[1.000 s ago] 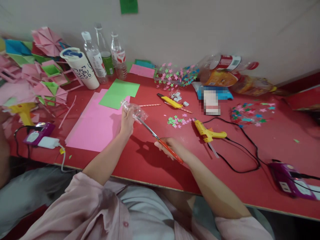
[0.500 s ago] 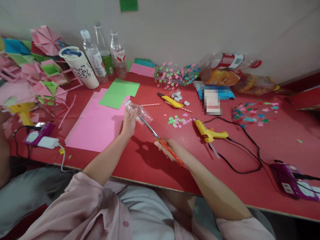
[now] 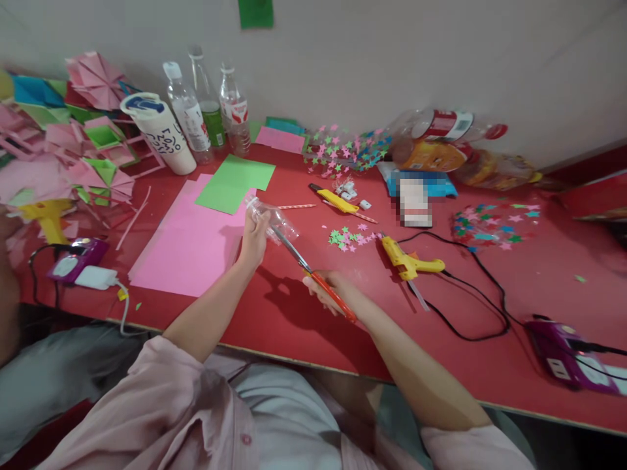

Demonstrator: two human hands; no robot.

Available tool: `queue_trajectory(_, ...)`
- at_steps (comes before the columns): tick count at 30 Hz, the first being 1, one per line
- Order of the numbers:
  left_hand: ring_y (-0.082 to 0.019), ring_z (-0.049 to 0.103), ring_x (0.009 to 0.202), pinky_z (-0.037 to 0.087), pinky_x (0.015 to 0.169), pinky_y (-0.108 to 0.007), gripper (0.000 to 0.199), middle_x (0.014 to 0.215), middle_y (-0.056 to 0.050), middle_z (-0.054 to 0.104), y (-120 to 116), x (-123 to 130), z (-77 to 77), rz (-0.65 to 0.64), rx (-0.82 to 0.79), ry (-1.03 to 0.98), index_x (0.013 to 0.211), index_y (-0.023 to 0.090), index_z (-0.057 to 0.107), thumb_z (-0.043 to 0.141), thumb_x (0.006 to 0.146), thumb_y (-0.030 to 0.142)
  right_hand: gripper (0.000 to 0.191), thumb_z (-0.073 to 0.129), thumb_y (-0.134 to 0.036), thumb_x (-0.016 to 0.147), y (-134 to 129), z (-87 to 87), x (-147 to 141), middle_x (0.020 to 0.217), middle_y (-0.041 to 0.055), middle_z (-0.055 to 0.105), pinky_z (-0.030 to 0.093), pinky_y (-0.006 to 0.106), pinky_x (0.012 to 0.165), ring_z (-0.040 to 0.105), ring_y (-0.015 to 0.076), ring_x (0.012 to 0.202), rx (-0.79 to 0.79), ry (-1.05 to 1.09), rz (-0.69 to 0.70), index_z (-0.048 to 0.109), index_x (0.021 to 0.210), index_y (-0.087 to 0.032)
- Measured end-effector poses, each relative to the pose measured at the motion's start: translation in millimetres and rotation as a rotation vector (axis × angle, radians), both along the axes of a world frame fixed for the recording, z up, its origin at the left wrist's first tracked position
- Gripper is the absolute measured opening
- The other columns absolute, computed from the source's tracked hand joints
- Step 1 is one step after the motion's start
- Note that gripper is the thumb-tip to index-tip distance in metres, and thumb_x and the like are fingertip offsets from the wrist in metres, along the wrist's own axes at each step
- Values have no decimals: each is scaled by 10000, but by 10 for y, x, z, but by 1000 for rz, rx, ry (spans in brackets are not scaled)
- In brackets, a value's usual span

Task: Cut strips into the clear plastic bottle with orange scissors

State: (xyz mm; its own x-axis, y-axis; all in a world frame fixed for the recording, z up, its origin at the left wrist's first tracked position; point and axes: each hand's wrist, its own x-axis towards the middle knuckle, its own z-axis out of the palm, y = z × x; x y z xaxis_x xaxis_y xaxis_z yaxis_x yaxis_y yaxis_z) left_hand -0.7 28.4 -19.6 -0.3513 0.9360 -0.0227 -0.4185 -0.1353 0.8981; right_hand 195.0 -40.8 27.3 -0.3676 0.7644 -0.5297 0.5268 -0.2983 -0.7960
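My left hand (image 3: 255, 238) is wrapped round the neck end of a clear plastic bottle piece (image 3: 285, 222), held above the edge of the pink paper (image 3: 183, 245). Orange-handled scissors (image 3: 333, 294) sit in my right hand (image 3: 327, 294), their metal blades pointing up and left. The blade tips reach the plastic close to my left fingers; whether they are cutting into it I cannot tell. A green sheet (image 3: 236, 183) lies over the top of the pink paper. Beyond the scissors are loose paper stars (image 3: 350, 238) and a yellow box cutter (image 3: 337, 199).
To the right lie a yellow glue gun (image 3: 409, 260) with its black cord and a purple power strip (image 3: 563, 356). Plastic bottles (image 3: 235, 111) and a white tumbler (image 3: 161, 134) stand at the back left. Folded paper shapes (image 3: 98, 81) crowd the left. Another person's arm (image 3: 7, 294) shows there.
The view has shifted slightly, so the table things sit a little differently in the frame. Both hands, the bottle piece and the scissors keep nearly the same pose.
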Motion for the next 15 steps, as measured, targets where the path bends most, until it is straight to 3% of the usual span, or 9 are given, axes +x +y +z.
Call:
queue_trajectory(3,-206,674,924,560,926,-407,317,893,-19,638,-19,50,3,-51,44,39,930,250,559,776,822,455,484,620,-660,836,-2,-1,23,424,-99,409,387,233,447,407,78,342,19,54,28,476,681,-225)
queue_trajectory(7,-208,679,932,548,948,-416,279,901,-21,644,-31,80,-5,-69,45,46,924,254,558,759,842,428,478,610,-657,852,-7,28,23,398,-107,396,423,240,487,403,79,333,-16,76,13,502,693,-220)
queue_trajectory(15,-205,669,937,513,1003,-422,291,900,-20,632,-19,69,-28,-51,10,45,930,247,569,773,831,428,440,632,-593,847,-30,-58,2,413,-97,363,291,222,351,358,82,331,-29,15,-69,460,657,-235)
